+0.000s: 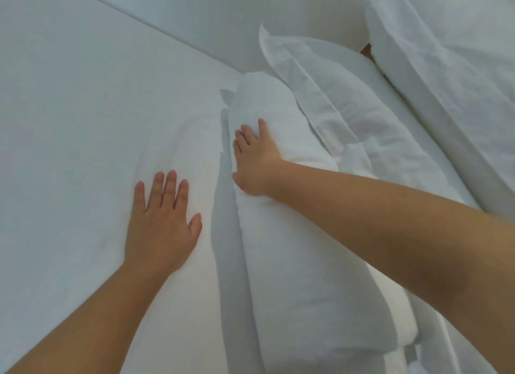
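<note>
Two flat hands, right hand [257,161] pressing plump white pillow [278,234], left hand [163,220] fingers spread on smooth sheet [83,122] beside pillow

Sheet [69,108] covers 7 to 11 o'clock. Left hand [161,228] lies flat on it at 7, just beside the pillow insert [278,262] and apart from it. Insert lies on the sheet, running from 5 up through centre. Right hand [257,161] rests on its far half. Cased pillow [348,108] touches the insert at 1. Second cased pillow [459,53] lies behind that, at 2.
</note>
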Demonstrator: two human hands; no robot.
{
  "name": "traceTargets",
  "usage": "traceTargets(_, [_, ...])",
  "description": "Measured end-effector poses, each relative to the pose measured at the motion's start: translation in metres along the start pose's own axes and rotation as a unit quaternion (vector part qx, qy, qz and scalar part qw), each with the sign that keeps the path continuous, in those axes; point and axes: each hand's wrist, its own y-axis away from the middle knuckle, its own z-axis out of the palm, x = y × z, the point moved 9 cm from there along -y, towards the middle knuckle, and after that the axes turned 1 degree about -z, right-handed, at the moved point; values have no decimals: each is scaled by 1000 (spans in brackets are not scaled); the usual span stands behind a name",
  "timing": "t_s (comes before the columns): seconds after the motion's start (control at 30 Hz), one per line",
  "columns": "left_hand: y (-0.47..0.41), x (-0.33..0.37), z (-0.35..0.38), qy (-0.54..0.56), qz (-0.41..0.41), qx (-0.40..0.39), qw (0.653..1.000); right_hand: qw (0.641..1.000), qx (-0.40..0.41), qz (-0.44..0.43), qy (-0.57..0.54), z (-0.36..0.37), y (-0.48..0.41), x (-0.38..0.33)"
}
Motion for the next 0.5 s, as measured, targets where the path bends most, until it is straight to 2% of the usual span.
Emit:
traceTargets(0.27, [53,5,-3,36,18,16,999,1000,2,-6,-12,2,40,-9])
traceTargets(0.5, [60,7,-5,29,20,14,999,1000,1,-27,-14,7,56,-26])
